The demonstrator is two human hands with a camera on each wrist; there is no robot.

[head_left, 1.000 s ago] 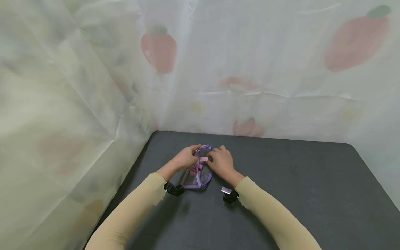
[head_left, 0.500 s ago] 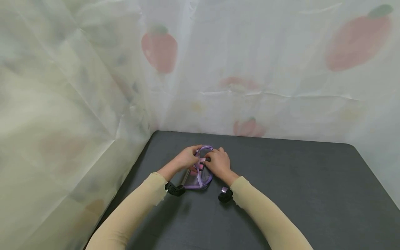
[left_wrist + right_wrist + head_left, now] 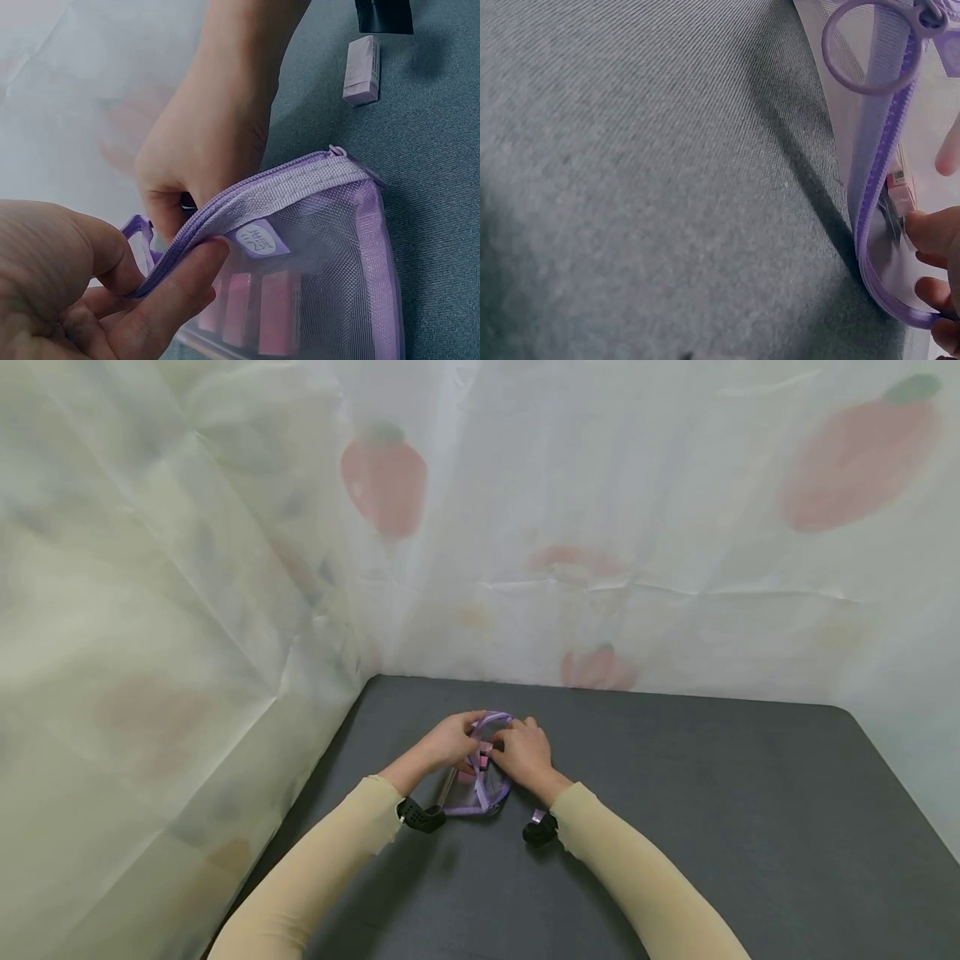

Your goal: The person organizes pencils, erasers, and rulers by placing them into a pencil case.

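We hold a purple mesh zip pouch (image 3: 480, 781) on the dark grey felt surface (image 3: 712, 793), our left hand (image 3: 90, 292) pinching its zipper edge while our right hand (image 3: 525, 752) dips curled fingers into the opening. Pink rectangular tubes (image 3: 259, 311) sit inside; another small pink tube (image 3: 362, 69) lies outside, likely next to go in
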